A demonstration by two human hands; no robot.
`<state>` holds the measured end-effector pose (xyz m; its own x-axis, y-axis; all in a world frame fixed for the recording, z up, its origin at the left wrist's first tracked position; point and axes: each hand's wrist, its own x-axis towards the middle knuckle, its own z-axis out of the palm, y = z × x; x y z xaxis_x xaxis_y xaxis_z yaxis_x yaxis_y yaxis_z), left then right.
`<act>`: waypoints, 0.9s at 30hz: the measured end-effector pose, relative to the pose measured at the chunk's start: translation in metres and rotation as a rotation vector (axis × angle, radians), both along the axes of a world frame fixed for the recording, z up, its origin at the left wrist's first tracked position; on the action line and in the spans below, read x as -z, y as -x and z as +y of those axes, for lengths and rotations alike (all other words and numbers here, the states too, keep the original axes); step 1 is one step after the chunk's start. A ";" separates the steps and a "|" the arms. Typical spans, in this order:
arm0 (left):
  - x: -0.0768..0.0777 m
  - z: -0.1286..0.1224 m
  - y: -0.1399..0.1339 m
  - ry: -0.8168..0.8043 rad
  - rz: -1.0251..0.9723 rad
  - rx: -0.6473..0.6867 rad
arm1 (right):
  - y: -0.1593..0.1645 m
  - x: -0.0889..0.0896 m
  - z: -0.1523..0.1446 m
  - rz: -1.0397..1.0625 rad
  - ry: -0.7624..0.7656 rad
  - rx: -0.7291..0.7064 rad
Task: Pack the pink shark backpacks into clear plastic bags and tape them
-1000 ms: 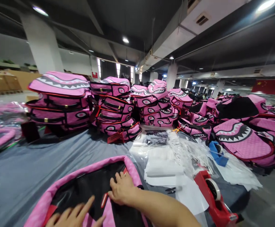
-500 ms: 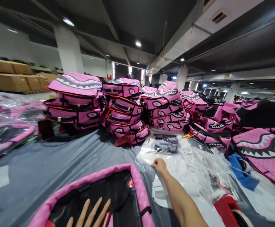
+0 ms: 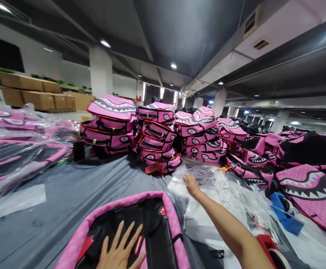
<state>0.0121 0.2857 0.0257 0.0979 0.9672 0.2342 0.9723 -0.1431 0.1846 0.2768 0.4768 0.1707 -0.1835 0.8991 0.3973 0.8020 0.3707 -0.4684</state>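
A pink and black backpack (image 3: 157, 220) lies in front of me with its black side up, cut off by the lower edge of the view. My left hand (image 3: 122, 244) rests on it, palm down with fingers spread. Farther out, my right hand (image 3: 191, 184) is closed in a pinch on the edge of a clear plastic bag (image 3: 179, 186). That plastic belongs to a loose pile of clear bags and white sheets (image 3: 204, 220). Where exactly the fingertips grip is too small to make out.
Stacks of pink shark-mouth backpacks (image 3: 160, 142) line the back. Plastic-wrapped backpacks (image 3: 19, 160) lie at left. On the right are a blue tape dispenser (image 3: 284, 215), a red tape dispenser (image 3: 266, 244), yellow-handled scissors (image 3: 223, 169) and a large pink backpack (image 3: 311, 190).
The view has swung slightly left. My right hand has drawn the clear plastic up off the pile, and it now covers the dark print. More of my left hand shows on the backpack.
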 end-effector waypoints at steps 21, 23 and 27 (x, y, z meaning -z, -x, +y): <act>-0.057 -0.113 -0.002 -0.296 -1.019 -0.430 | 0.122 0.013 -0.149 0.239 0.148 -0.438; -0.062 -0.111 -0.004 -0.476 -0.676 -0.421 | 0.120 0.008 -0.151 0.245 0.196 -0.494; -0.079 -0.086 -0.002 -0.677 -0.204 -0.321 | 0.112 0.005 -0.180 0.139 0.262 -0.660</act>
<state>0.0139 0.1993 0.1043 -0.2716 0.5804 0.7677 0.9415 -0.0051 0.3370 0.1646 0.2967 0.1655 -0.6846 0.6871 0.2433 0.3764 0.6191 -0.6892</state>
